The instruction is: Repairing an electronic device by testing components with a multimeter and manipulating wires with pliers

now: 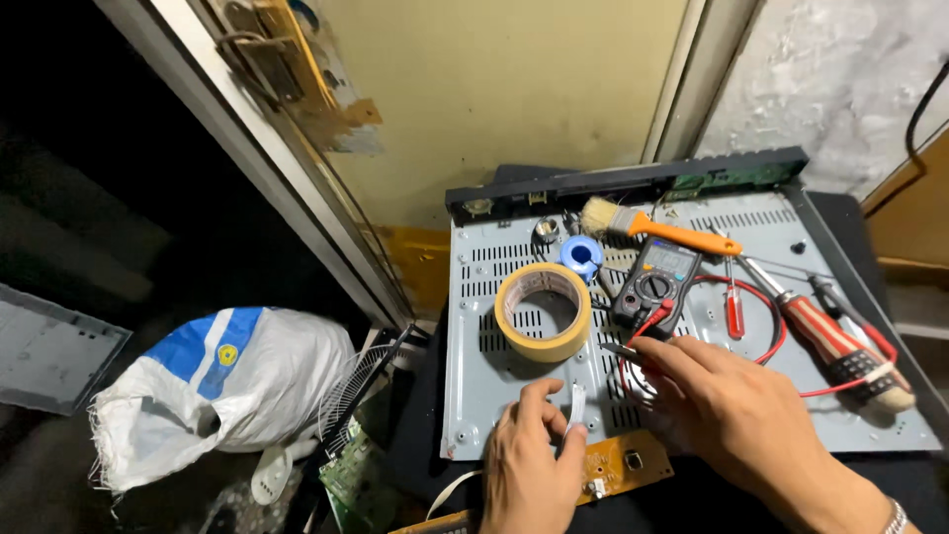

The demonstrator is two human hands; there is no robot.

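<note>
On the grey metal chassis (692, 415), near its front edge: both hands at work.
Left hand (532, 465) pinches a white ribbon cable (576, 405); right hand (727, 400) pinches a probe tip (621, 349) beside the yellow tape roll (543, 311).

Left hand (531, 465) pinching flat white ribbon cable (576, 406); right hand (736, 415) on thin metal probe (620, 349), beside yellow tape roll (543, 311).
</note>
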